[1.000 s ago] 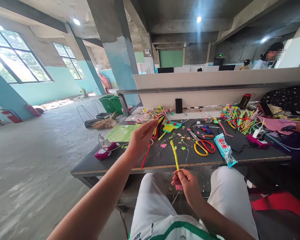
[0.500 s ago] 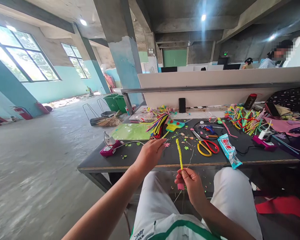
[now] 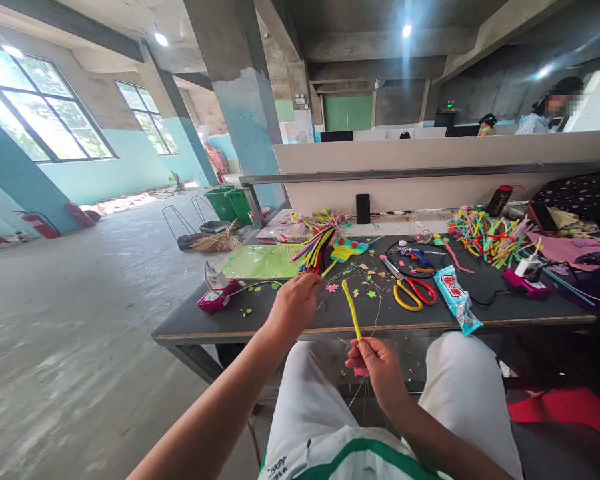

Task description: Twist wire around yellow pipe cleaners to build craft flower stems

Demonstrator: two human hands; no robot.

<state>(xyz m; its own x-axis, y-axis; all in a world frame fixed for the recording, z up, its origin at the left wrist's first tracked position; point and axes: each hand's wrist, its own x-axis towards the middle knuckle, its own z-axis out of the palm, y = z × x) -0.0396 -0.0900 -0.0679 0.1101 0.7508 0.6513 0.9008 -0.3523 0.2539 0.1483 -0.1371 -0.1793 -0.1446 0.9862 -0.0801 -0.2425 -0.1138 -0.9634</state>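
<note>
Upright in my right hand (image 3: 375, 365) is a yellow pipe cleaner (image 3: 351, 310), pinched near its lower end by thumb and fingers. Thin wire strands show close to that hand, and a pink piece (image 3: 360, 372) is just below its fingers. My left hand (image 3: 296, 301) is over the table's near left part, fingers drawn together. Whatever they hold, if anything, is hidden. Just beyond its fingertips lies a bundle of coloured pipe cleaners (image 3: 316, 250), yellow, black and red among them. Pink and green star cut-outs (image 3: 371, 294) are scattered between the hands.
Scissors (image 3: 408, 293) with yellow and red handles lie right of centre, beside a blue snack packet (image 3: 457, 300). Behind them sits a blue glue gun (image 3: 420, 256). A pipe cleaner heap (image 3: 495, 237) fills the back right. Purple power strips (image 3: 219, 297) flank the work area.
My left hand has drawn back slightly to the left and its fingers have curled in. The yellow pipe cleaner tilts a little more to the left.
</note>
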